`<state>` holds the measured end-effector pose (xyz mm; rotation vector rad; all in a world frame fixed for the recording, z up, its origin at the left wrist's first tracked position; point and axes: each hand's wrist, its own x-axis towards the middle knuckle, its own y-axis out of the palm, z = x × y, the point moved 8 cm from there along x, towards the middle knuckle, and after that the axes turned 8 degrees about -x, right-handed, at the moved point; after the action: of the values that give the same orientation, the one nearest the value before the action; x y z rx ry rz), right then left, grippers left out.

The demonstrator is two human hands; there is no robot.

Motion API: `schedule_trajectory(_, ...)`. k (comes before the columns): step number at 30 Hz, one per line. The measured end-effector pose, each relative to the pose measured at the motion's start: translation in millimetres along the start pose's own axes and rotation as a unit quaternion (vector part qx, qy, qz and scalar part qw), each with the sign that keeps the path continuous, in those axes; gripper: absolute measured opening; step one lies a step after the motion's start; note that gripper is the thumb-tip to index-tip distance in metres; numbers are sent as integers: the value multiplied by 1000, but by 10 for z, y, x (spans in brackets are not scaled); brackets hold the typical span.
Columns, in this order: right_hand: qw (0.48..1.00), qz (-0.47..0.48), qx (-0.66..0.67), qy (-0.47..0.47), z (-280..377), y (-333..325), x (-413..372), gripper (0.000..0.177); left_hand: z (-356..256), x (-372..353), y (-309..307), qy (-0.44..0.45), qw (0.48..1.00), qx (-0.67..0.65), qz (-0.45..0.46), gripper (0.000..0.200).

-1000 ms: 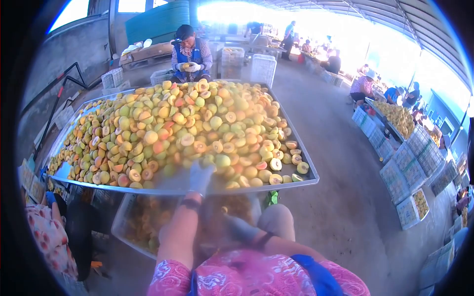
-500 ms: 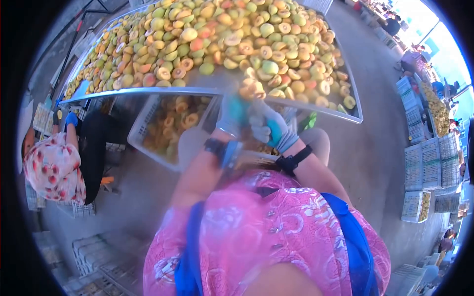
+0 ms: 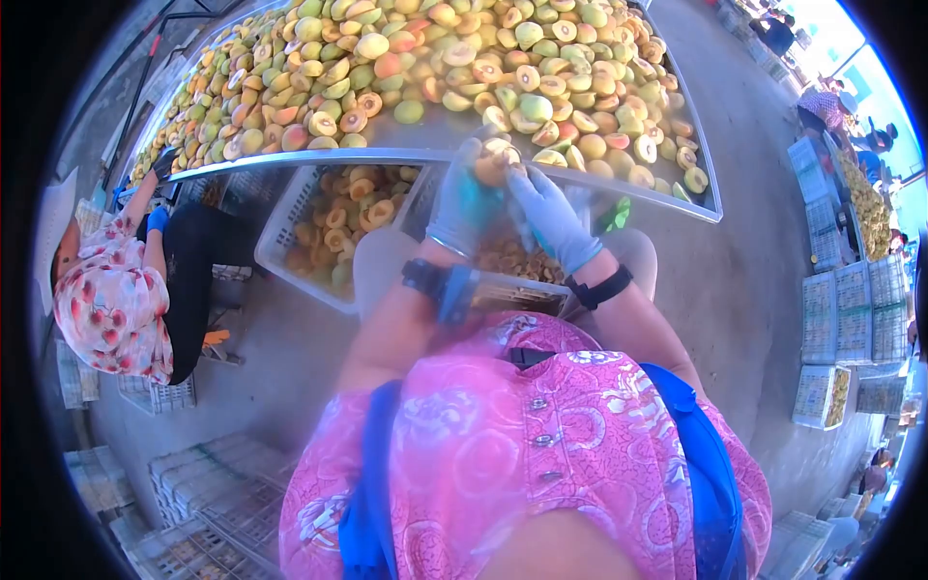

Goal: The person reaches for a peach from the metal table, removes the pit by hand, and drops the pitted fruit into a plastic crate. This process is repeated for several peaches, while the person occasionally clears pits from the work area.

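Gloved in grey and teal, my left hand (image 3: 462, 205) is closed around some halved apricots (image 3: 496, 160) just at the near edge of the metal-rimmed table (image 3: 387, 155). My right hand (image 3: 554, 215), in the same kind of glove, is closed beside it, its fingertips against the held fruit. Whatever sits inside the right fingers is hidden and blurred. Below the hands, between my knees, a crate (image 3: 517, 290) holds small brown pieces that look like pits. Many whole and halved apricots (image 3: 329, 82) are heaped on the table ahead.
A white crate of apricot halves (image 3: 338, 227) stands under the table edge, left of my knees. A co-worker in a patterned top (image 3: 114, 307) sits at the far left. Stacked crates (image 3: 839, 314) line the right side, and more stacks (image 3: 208, 478) stand lower left.
Both hands have shifted slightly up, and my right hand has turned, its fingers now at the fruit. The co-worker's arm at left now reaches toward the table.
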<state>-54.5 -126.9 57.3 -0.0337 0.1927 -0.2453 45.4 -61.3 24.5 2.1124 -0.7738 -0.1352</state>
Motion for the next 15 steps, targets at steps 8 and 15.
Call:
schedule_trajectory(8, 998, -12, -39, -56, -139, 5, 95, 31, -98, -126, 212, 45, 999, 19, 1, 36)
schedule_trajectory(15, 999, 26, -19, -2, -148, 88, 16, 33, -78, -131, 183, -22, 994, -64, -90, 41)
